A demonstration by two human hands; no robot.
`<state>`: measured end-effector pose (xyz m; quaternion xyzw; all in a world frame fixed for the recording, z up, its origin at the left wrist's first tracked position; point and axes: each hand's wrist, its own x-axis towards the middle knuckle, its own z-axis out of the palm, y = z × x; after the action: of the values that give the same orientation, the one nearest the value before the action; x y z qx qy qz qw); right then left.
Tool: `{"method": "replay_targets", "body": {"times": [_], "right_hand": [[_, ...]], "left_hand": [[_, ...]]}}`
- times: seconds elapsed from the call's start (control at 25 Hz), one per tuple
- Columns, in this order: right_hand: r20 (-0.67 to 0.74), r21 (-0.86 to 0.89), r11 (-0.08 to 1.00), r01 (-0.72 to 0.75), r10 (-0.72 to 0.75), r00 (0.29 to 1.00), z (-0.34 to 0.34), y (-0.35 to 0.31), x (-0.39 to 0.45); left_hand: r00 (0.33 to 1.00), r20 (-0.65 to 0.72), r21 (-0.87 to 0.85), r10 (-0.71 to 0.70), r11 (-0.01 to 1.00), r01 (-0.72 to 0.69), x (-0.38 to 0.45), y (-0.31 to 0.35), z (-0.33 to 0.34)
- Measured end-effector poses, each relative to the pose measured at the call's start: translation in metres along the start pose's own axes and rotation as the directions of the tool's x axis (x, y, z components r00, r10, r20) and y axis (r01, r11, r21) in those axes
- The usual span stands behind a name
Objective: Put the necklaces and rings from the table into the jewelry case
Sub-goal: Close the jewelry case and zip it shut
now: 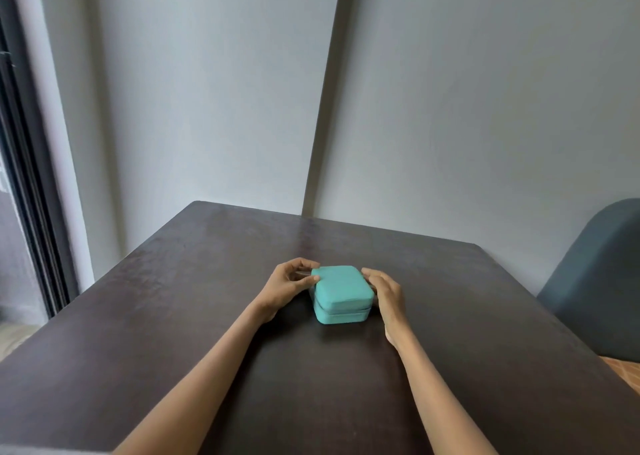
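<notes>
A small teal jewelry case [341,292] lies in the middle of the dark brown table [173,333], its lid down on the base with a thin seam showing along the front. My left hand [289,286] grips its left end, fingertips on the lid's corner. My right hand [386,295] holds its right side, fingers curled against the edge. No necklaces or rings show on the table.
A blue-grey chair back [595,281] stands past the table's right edge. Grey wall panels rise behind the far edge, and a dark window frame [31,195] runs down the left side.
</notes>
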<state>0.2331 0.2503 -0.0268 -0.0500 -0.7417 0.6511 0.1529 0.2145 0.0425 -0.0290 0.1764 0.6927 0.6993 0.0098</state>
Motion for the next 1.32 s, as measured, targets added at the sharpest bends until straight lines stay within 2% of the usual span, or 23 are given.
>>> {"method": "replay_targets", "body": {"times": [0.12,0.2,0.24,0.32,0.4,0.52,0.68,0.8,0.84,0.88,0.92,0.96,1.0,1.04,1.12,1.24,1.32], "right_hand": [[0.025,-0.042,0.997,0.062,-0.061,0.998,-0.001,-0.006,-0.017],[0.042,-0.176,0.974,0.144,-0.139,0.989,-0.001,-0.005,-0.026],[0.054,-0.249,0.953,0.175,-0.167,0.985,-0.001,-0.003,-0.029],[0.039,-0.312,0.928,0.205,-0.204,0.978,-0.001,0.0,-0.031],[-0.002,-0.303,0.931,0.205,-0.216,0.976,-0.001,-0.002,-0.031],[0.016,-0.316,0.936,0.157,-0.16,0.987,0.001,-0.002,-0.028],[0.131,-0.409,0.894,0.181,-0.139,0.982,0.0,0.0,-0.017],[0.249,-0.523,0.821,0.229,-0.11,0.962,0.003,0.005,-0.011],[0.239,-0.524,0.819,0.235,-0.123,0.963,0.003,0.006,-0.008],[0.215,-0.521,0.821,0.235,-0.14,0.967,0.003,0.007,-0.006],[0.2,-0.521,0.818,0.241,-0.157,0.967,0.002,0.007,-0.002],[0.195,-0.531,0.811,0.245,-0.164,0.967,0.002,0.007,0.001],[0.195,-0.543,0.803,0.245,-0.164,0.967,0.002,0.008,0.002],[0.193,-0.556,0.795,0.241,-0.158,0.968,0.002,0.007,0.003],[0.188,-0.581,0.779,0.237,-0.155,0.97,0.003,0.006,0.003],[0.191,-0.6,0.764,0.238,-0.152,0.97,0.001,0.008,0.007],[0.19,-0.588,0.776,0.23,-0.144,0.971,0.0,0.009,0.01]], "left_hand": [[0.978,0.185,0.11,-0.096,0.991,0.077,-0.009,0.0,0.001],[0.951,0.275,0.316,-0.142,0.947,0.05,-0.012,-0.003,0.002],[0.953,0.269,0.413,-0.139,0.911,0.016,-0.014,-0.004,0.003],[0.974,0.203,0.52,-0.1,0.854,-0.02,-0.015,-0.006,0.007],[0.987,0.137,0.561,-0.081,0.828,-0.01,-0.017,-0.002,0.015],[0.999,0.016,0.671,-0.042,0.741,0.021,-0.017,0.001,0.029],[0.993,-0.119,0.798,0.028,0.597,0.079,-0.006,-0.002,0.044],[0.993,-0.114,0.862,0.028,0.499,0.085,0.007,-0.008,0.051],[0.997,-0.079,0.85,-0.002,0.523,0.068,0.011,-0.008,0.049],[0.998,-0.038,0.796,-0.047,0.602,0.059,0.014,-0.007,0.044],[0.997,-0.015,0.686,-0.081,0.725,0.069,0.017,-0.005,0.037],[0.996,-0.025,0.533,-0.087,0.842,0.087,0.019,-0.005,0.029],[0.995,-0.061,0.388,-0.078,0.917,0.096,0.02,-0.008,0.022],[0.99,-0.12,0.318,-0.072,0.942,0.107,0.022,-0.01,0.018],[0.982,-0.171,0.382,-0.085,0.912,0.146,0.029,-0.009,0.017],[0.987,-0.079,0.589,-0.138,0.792,0.158,0.046,-0.012,0.023],[0.991,-0.03,0.568,-0.128,0.814,0.122,0.06,-0.018,0.015]]}}
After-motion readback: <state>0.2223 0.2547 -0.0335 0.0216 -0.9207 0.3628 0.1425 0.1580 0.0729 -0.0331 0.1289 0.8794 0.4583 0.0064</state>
